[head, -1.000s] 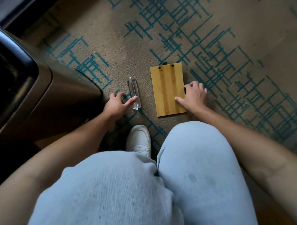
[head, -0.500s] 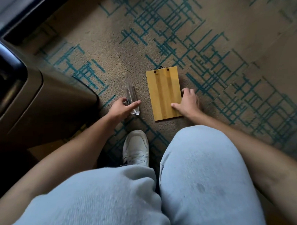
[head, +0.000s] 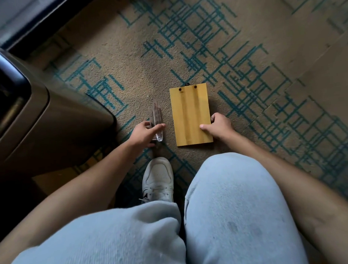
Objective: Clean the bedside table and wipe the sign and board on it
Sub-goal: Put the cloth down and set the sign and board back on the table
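Crouching over a tan carpet (head: 185, 42) patterned with teal lines, a person is seen from above, knees and one white shoe (head: 158, 179) in the foreground. A clear acrylic sign (head: 156, 117) is pinched at its near end by the left hand (head: 144, 134), thumb on one side and forefinger stretched across the other. Just beside it to the right, a bamboo board (head: 190, 114) lies flat, gripped along its right edge by the right hand (head: 218, 126), thumb on top and fingers curled under. Both things are laid with their long axes pointing away from the body, parallel and slightly apart. Each is held near its closer end, so a lift is judged to raise the far ends last. A dark bedside table (head: 50, 124) stands at the left.
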`<state>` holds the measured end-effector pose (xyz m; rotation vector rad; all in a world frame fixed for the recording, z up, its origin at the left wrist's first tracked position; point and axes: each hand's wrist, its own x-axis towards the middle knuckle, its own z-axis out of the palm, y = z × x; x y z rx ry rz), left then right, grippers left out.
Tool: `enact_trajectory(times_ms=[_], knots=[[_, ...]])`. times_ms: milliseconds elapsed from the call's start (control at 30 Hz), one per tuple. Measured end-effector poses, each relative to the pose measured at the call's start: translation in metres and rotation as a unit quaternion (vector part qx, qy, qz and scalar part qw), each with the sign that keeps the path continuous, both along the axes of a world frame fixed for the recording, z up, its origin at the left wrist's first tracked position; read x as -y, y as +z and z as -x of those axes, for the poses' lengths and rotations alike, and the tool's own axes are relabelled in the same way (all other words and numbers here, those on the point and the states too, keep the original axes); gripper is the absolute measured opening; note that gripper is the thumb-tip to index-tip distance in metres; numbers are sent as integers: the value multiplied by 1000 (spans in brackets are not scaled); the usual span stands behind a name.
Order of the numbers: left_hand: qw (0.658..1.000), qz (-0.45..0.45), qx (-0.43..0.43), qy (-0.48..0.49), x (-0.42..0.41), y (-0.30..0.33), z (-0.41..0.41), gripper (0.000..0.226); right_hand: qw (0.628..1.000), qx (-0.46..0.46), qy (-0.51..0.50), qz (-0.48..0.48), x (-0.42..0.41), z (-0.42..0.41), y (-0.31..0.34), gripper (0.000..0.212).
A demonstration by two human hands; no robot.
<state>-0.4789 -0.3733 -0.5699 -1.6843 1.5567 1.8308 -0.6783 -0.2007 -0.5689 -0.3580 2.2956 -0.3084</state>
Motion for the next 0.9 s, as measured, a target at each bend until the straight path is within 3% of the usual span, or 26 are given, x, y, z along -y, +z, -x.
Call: enact_trajectory(times_ms=[67,167,400,533,633,800,900], knots=[[1000,-15,-10,21,1,1,-2,89,999,32,-2,23,1,1,3,42],[997,-36,-38,49,4,9,-2,61,995,67,0,76,4,1,10,41],[985,-64,-141,73,21,45,19,59,989,58,-6,134,24,9,49,32],[977,-38,-194,76,31,98,40,65,973,25,-65,220,34,29,83,19],[966,-39,-235,97,41,149,54,50,952,6,-105,289,41,47,121,11],[952,18,-288,102,61,233,77,36,927,-40,-126,350,53,63,207,26],[936,41,-335,97,76,282,89,41,916,-61,-117,380,60,72,269,27]])
